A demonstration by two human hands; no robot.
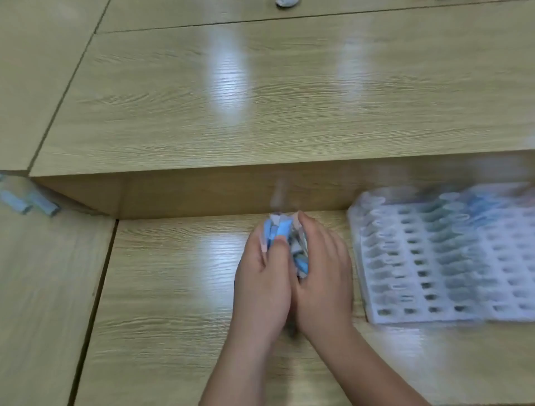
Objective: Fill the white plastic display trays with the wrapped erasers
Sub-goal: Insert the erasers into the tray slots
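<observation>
My left hand [262,285] and my right hand [324,275] are pressed together on the lower wooden desk, cupping a bunch of wrapped erasers [282,231] between them; blue and pale wrappers stick out above the fingers. Right of my hands lies a white plastic display tray [451,316] with rows of slots. Its left columns and far end hold several erasers; the rest of its slots look bare. The picture is blurred by motion.
Two loose blue-grey erasers [29,203] lie at the far left under the raised shelf edge [202,191]. The wide upper desk surface [260,101] stretches behind. A small grey object [286,3] sits at the top edge.
</observation>
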